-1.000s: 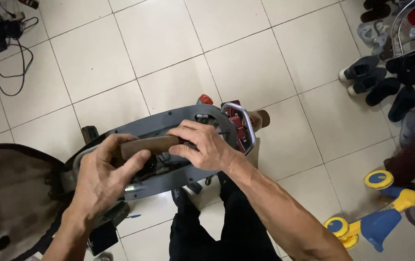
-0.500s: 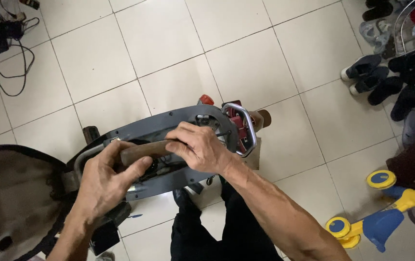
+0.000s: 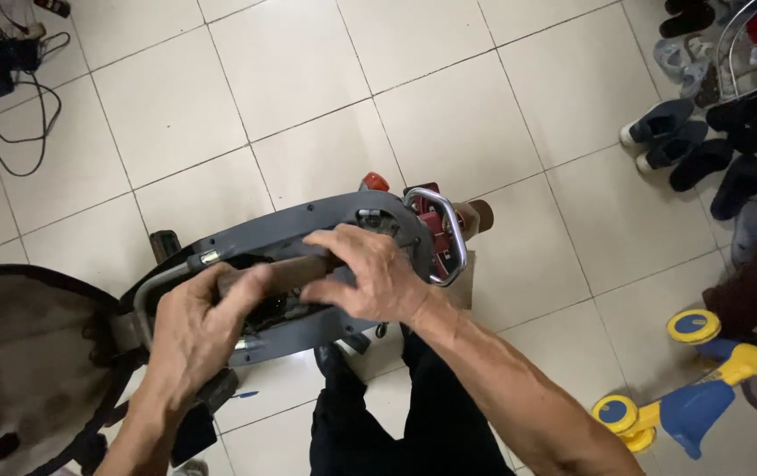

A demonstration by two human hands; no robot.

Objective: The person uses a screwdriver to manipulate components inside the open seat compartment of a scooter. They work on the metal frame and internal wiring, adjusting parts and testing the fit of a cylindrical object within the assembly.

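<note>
Left hand (image 3: 197,330): closed over near-left end of brown pad (image 3: 294,271), thumb on top, fingers curled beneath; wrapped so, apparently, to steady that end.

Right hand (image 3: 369,278): laid palm-down across right part of same pad, fingers spread and bent over far edge, pressing or gripping it; grasp underneath hidden. Placed opposite the left, seemingly to keep pad level between the two.

Brown pad: long, narrow, dull tan-brown, slightly rounded, mostly covered by both hands; only middle strip visible. Located mid-frame, lying along opening of grey frame (image 3: 308,220), touching or just above it; exact contact not discernible.

Grey frame: oval, scooter-like rear body shell, matte grey with small screws along rim, dark cavity inside. Tilted left-near to right-far. Chrome rail (image 3: 449,234) looped at right end, red lamp (image 3: 436,231) within it, orange-red cap (image 3: 375,182) just beyond far edge.

Black seat (image 3: 17,361): hinged open at near left, underside up, worn and dusty; raised, likely, to expose cavity.

Floor (image 3: 308,97): pale square tiles. Cables (image 3: 8,84) at far left. Shoes (image 3: 704,141) clustered far right. Yellow-blue toy (image 3: 704,388) near right. Dark trousers (image 3: 396,414) below frame.
</note>
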